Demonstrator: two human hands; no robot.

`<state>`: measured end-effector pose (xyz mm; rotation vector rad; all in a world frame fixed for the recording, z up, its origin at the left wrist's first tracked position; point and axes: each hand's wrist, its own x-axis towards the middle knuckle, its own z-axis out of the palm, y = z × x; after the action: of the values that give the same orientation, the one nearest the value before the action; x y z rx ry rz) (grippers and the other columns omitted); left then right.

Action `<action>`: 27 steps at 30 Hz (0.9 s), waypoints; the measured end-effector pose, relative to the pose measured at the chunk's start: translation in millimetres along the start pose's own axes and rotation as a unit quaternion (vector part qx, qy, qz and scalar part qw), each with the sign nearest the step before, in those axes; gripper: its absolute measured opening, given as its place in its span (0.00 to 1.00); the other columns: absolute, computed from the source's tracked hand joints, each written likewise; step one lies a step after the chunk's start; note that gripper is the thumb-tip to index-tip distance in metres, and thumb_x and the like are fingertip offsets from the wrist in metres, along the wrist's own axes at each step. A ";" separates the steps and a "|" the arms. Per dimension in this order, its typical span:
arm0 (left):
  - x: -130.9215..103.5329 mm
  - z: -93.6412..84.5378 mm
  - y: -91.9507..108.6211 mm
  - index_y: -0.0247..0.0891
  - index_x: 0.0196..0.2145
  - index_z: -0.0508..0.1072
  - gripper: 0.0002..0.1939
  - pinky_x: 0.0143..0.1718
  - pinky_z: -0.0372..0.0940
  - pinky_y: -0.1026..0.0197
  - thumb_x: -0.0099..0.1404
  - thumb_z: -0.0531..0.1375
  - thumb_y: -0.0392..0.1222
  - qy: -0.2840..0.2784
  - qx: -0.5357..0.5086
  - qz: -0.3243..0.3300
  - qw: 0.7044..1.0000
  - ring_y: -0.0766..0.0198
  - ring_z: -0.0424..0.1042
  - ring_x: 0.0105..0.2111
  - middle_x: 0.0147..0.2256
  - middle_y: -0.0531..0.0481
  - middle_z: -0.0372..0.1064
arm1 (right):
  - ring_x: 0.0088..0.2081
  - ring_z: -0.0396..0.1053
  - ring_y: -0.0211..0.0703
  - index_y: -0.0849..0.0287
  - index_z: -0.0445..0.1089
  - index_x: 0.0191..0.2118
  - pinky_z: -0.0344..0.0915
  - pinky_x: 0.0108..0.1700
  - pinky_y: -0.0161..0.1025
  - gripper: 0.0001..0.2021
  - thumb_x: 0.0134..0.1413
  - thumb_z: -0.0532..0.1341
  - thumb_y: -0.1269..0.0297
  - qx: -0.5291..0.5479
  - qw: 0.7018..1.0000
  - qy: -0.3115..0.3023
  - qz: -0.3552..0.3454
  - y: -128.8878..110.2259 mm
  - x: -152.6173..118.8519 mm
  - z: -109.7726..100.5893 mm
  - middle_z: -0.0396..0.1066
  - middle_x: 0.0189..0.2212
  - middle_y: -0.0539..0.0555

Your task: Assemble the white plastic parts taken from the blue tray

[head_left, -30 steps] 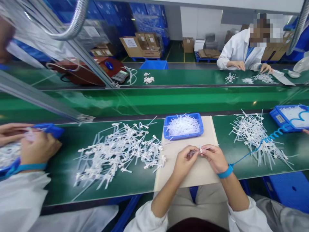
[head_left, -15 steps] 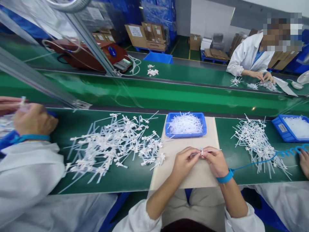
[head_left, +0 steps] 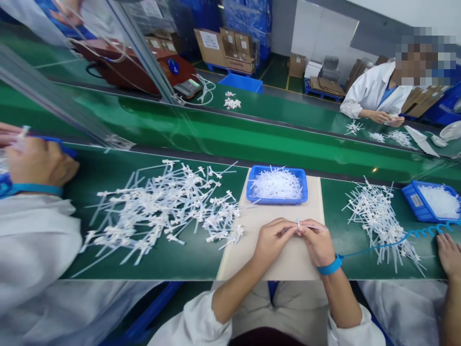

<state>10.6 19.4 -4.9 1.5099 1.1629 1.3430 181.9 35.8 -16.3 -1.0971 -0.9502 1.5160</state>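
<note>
- Both hands are up over the beige rectangular mat (head_left: 288, 264), fingertips meeting around one small white plastic piece with a thin pale tube (head_left: 298, 225). So that piece is just above the mat, in front of the wearer.
- Left hand (head_left: 275, 238): thumb and index pinched together on the piece's left side. The exact grip is too tiny to make out, tbh.
- Right hand (head_left: 317, 240): thumb and forefinger clamped on it from the other side, with the tube poking out to the right past the knuckles.
- Right wrist's got a bright blue band (head_left: 329, 265), and a coiled blue cord (head_left: 425, 233) runs off it to the right.
- Shallow blue plastic tray (head_left: 277, 201) sits at the mat's far end, heaped with thin whitish strips.
- Big messy pile of pale tubes with white plastic ends (head_left: 158, 211) on the left, a few overlapping the mat's edge.
- Smaller similar pile (head_left: 378, 218) on the right, on the same dark green tabletop (head_left: 201, 264), with the cord crossing it.
</note>
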 end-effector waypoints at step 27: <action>4.1 -0.8 -4.8 0.42 0.37 0.86 0.12 0.40 0.74 0.59 0.74 0.64 0.48 0.001 0.012 0.006 1.000 0.57 0.81 0.36 0.35 0.46 0.83 | 0.33 0.78 0.45 0.57 0.81 0.32 0.75 0.42 0.44 0.17 0.40 0.83 0.56 0.023 0.999 0.026 0.025 -3.9 -1.5 4.3 0.82 0.29 0.52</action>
<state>9.3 24.6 -8.3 1.5345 1.1769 1.3422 178.9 34.9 -11.2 -1.1301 -0.8547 1.5360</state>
